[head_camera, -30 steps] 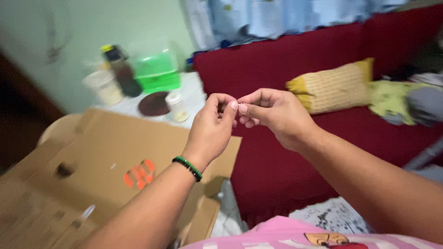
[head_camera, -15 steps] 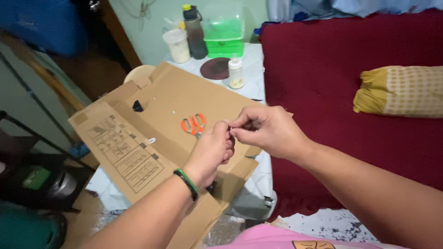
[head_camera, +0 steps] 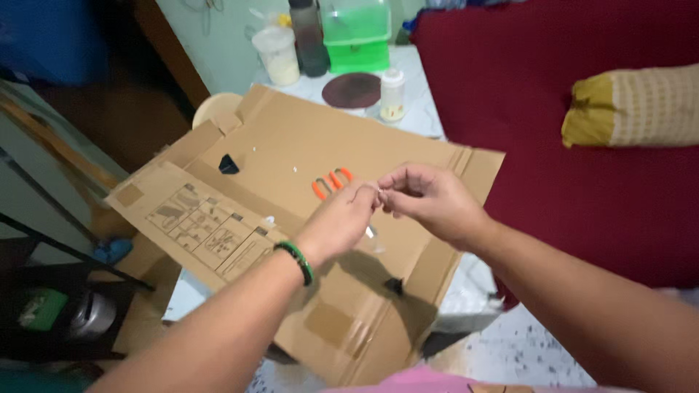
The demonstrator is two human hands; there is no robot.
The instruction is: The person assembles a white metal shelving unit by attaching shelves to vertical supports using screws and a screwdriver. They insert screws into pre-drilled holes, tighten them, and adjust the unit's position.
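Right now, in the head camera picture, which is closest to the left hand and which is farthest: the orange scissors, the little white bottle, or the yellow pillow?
From the left hand:
1. Orange scissors, just behind it on the cardboard.
2. Little white bottle, farther back, beyond the cardboard.
3. Yellow pillow, far right on the red cover.

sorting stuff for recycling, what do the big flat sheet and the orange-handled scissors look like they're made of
Flat sheet: brown cardboard, matte, with fold creases and tape patches. Scissors: handles look like glossy orange plastic; the blades are hidden behind the left hand, so likely metal but unconfirmed.
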